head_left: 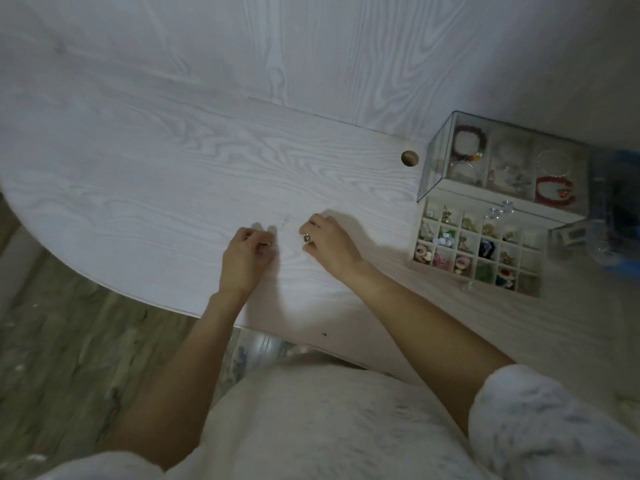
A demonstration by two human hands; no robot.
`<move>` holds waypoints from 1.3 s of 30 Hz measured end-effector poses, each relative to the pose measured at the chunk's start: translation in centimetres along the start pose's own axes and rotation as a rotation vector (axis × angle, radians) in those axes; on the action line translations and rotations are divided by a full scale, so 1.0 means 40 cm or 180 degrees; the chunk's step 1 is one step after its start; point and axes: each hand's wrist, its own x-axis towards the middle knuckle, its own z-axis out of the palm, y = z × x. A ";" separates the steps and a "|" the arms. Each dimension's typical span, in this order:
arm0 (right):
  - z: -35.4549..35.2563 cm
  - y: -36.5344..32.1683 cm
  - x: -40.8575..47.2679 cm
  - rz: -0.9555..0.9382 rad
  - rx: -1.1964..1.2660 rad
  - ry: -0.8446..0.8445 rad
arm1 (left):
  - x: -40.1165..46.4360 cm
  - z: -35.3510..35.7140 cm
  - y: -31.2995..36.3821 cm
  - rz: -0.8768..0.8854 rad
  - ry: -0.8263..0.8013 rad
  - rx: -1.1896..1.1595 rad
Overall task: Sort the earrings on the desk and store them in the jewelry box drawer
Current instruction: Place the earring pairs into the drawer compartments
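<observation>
Currently both hands sit curled on the white wood-grain desk (pixel 173 174): right hand (pixel 329 244) pinches a small gold earring (pixel 307 239) at its fingertips, left hand (pixel 244 258) is clenched, contents too hidden to tell. The clear glass jewelry box (pixel 498 161) stands well apart to the right, its white compartmented drawer (pixel 481 247) pulled open and holding sorted earrings.

Jewelry box (pixel 498 188) right of hands, on desk (pixel 173 168)

You have bare desk (pixel 173 174) open to your left and ahead, while to your right the pulled-out drawer (pixel 479 249) and glass jewelry box (pixel 502 161) behind it block the far corner.
</observation>
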 end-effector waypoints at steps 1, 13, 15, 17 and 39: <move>0.006 0.002 -0.007 -0.0063 0.0043 0.0106 | 0.004 0.002 -0.002 0.0054 0.0017 -0.0002; 0.035 0.055 -0.148 0.0456 0.0663 0.0763 | 0.010 0.023 0.020 0.0844 -0.0634 0.0243; 0.037 0.069 -0.178 0.0586 0.0708 0.0812 | 0.012 0.042 0.035 0.1015 -0.0748 0.0402; 0.037 0.080 -0.210 0.0748 0.0704 0.0860 | 0.011 0.063 0.051 0.1106 -0.0862 0.0580; -0.253 0.517 -0.535 0.2502 0.0679 0.2653 | -0.070 0.226 0.455 0.1035 -0.0798 -0.0514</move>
